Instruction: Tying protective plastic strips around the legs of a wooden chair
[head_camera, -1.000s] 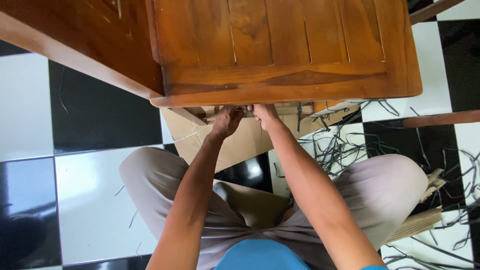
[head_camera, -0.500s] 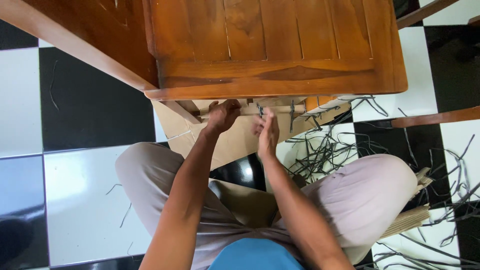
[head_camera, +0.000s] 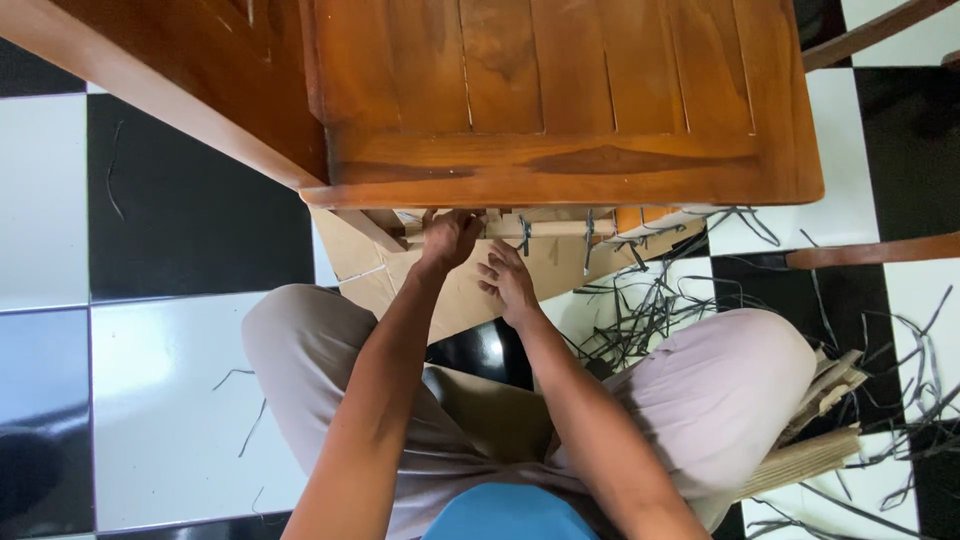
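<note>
Your left hand (head_camera: 450, 238) sits just under the front edge of the wooden table (head_camera: 560, 100) at the centre of the frame, its fingers curled around the pale wooden stick (head_camera: 520, 229) that runs crosswise there, seemingly to keep it steady. Your right hand (head_camera: 510, 282) lies just below and to the right, fingers loosely spread and resting flat on the brown cardboard sheet (head_camera: 470, 290), apparently pinning it against the floor. Dark strips (head_camera: 588, 232) hang over the stick, so it seems to serve as a bar for them. More loose dark strips (head_camera: 650, 300) litter the black-and-white tiled floor (head_camera: 160, 390) toward the right of the frame, within easy reach beside your knee (head_camera: 730, 400). Folded cardboard pieces (head_camera: 815, 440) sit at lower right.
</note>
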